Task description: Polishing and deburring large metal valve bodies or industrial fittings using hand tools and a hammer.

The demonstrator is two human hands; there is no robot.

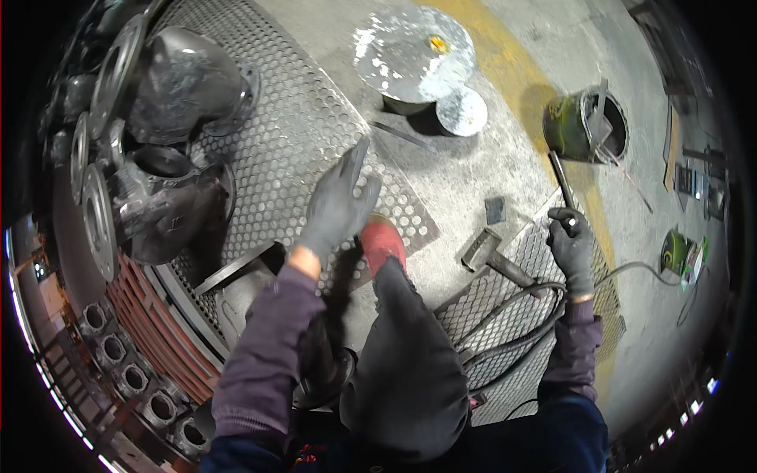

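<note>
My left hand, in a grey glove, is held out with its fingers stretched and holds nothing. It hovers over the edge of the perforated metal plate, just above my red-toed shoe. My right hand, gloved too, is closed around a dark rod-shaped tool that points up and away; its exact kind I cannot make out. A hammer with a blocky head lies left of my right hand, its handle end beside dark cables on a diamond-mesh metal sheet.
Large dark flanged pipe fittings crowd the left. Ahead stands a round metal-topped stool or drum with a smaller disc against it. A bucket holding tools is at the right. A small dark square piece lies on the concrete.
</note>
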